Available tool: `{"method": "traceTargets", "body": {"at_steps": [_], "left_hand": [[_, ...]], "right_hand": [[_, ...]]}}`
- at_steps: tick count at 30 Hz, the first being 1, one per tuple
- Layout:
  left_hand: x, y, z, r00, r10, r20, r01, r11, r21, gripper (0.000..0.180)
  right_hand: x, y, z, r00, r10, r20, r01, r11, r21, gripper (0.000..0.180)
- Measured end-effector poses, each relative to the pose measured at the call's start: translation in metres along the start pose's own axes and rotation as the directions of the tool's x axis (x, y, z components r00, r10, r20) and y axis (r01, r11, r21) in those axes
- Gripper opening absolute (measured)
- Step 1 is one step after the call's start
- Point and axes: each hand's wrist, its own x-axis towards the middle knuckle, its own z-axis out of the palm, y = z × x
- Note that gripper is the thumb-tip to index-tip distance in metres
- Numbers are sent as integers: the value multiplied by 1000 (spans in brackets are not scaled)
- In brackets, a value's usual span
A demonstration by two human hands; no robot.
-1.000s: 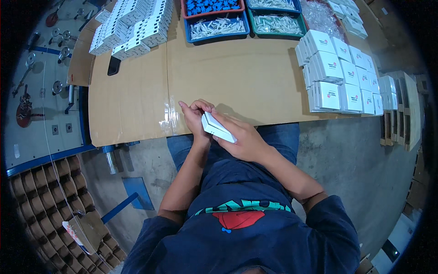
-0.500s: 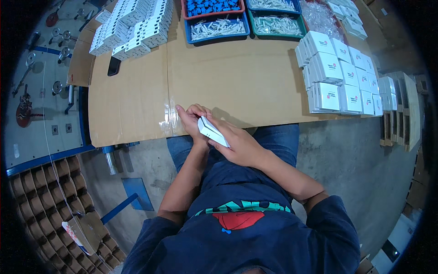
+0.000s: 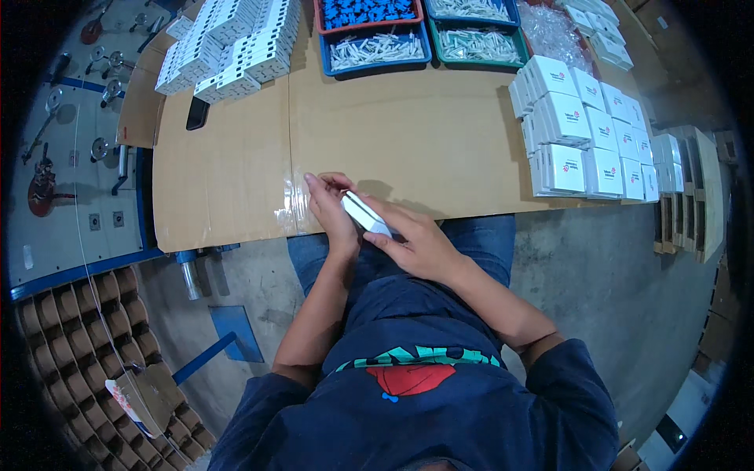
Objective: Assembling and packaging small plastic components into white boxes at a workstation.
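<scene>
Between my two hands, at the table's near edge, is a flat white plastic case [image 3: 366,214], tilted, with a dark gap along one side. My left hand [image 3: 333,210] supports it from the left, its fingers curled round the far end and the thumb held out. My right hand [image 3: 418,245] grips the near right end between thumb and fingers. The undersides of the case and some fingertips are hidden by the hands.
The cardboard-covered table [image 3: 408,141] bears white parts [image 3: 228,47] stacked at far left beside a black phone [image 3: 197,114]. Trays of white pieces [image 3: 377,52] and blue pieces [image 3: 367,11] stand at the back. Stacked white cases [image 3: 564,118] and a clear plastic bag [image 3: 554,35] lie right.
The case has turned and tilted in my hands, and the wedge-shaped opening at its end looks narrower. My right fingers have shifted along it; my left fingers have moved slightly.
</scene>
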Motion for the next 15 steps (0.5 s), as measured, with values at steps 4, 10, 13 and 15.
{"method": "traceTargets", "body": {"at_steps": [4, 10, 13, 15], "left_hand": [[-20, 13, 11, 962, -274, -7, 271, 955, -117, 60], [-57, 41, 17, 762, -502, 408, 610, 768, -194, 57], [-51, 37, 8, 738, -475, 479, 599, 788, -142, 53], [-51, 36, 8, 728, -535, 430, 616, 785, -66, 51]], "right_hand": [[2, 7, -2, 983, -36, -178, 42, 999, 26, 61], [6, 15, -10, 972, -173, -156, 167, 985, -48, 67], [6, 11, -15, 973, -185, -137, 179, 983, -50, 70], [7, 10, -16, 977, -161, -141, 156, 987, -47, 71]]}}
